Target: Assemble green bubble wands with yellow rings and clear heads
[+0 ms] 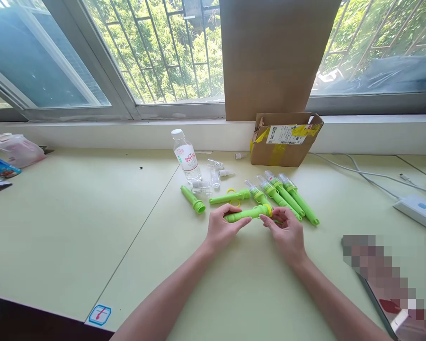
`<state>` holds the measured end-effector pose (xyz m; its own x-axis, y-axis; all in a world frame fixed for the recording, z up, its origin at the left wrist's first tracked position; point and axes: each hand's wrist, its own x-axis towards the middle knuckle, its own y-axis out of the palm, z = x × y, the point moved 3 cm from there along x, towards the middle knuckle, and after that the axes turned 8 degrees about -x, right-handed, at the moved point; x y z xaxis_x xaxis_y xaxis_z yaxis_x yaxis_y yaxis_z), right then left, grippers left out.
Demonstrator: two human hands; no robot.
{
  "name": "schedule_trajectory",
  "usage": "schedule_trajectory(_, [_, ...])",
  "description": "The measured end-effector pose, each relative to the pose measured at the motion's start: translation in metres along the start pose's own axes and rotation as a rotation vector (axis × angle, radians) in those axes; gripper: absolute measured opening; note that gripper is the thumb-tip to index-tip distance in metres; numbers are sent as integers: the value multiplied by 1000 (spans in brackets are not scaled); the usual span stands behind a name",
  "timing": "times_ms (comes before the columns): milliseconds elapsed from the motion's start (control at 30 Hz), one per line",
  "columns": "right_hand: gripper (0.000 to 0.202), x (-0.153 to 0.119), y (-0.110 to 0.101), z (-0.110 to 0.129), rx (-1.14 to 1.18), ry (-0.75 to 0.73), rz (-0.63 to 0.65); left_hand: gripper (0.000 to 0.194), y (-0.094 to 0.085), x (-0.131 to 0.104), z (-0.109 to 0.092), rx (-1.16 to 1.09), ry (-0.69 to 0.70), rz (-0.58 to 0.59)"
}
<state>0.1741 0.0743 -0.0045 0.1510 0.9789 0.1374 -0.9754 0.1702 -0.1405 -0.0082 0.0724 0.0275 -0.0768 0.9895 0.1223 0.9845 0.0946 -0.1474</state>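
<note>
My left hand (pixel 224 226) is closed around a green plastic tube (pixel 246 214), held nearly level above the table. At the tube's right end sits a yellow ring (pixel 269 210), which the fingertips of my right hand (pixel 286 232) are pinching. Just behind lie another green tube (pixel 229 196) with a threaded end and loose yellow rings (pixel 235 203). A third green tube (pixel 193 200) rests farther left, its open threaded mouth toward me. Several green tubes with clear tops (pixel 298 199) lie side by side to the right. Clear plastic covers (pixel 215 179) are scattered behind.
A water bottle (pixel 186 158) stands behind the parts. An open cardboard box (pixel 279 154) is against the wall below the window. At right are white cables and a power strip (pixel 419 210), with a dark, partly blurred device (pixel 376 296) nearer. A pink plastic bag (pixel 16 149) lies far left.
</note>
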Motion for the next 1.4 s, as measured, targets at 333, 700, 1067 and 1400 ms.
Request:
schedule_trajectory(333, [32,0,4,-3,-24,-27,58,33,-1,1,2,-137,-107,-27])
schedule_trajectory(700, [28,-3,3,2,-83,-61,57,34,-2,3,4,-141,-186,6])
schedule_trajectory(1067, [29,-1,-1,0,-31,-24,12,39,5,-1,3,-237,-96,129])
schedule_trajectory(1400, [36,0,3,1,-43,-30,66,37,0,-1,-4,-274,-131,-44])
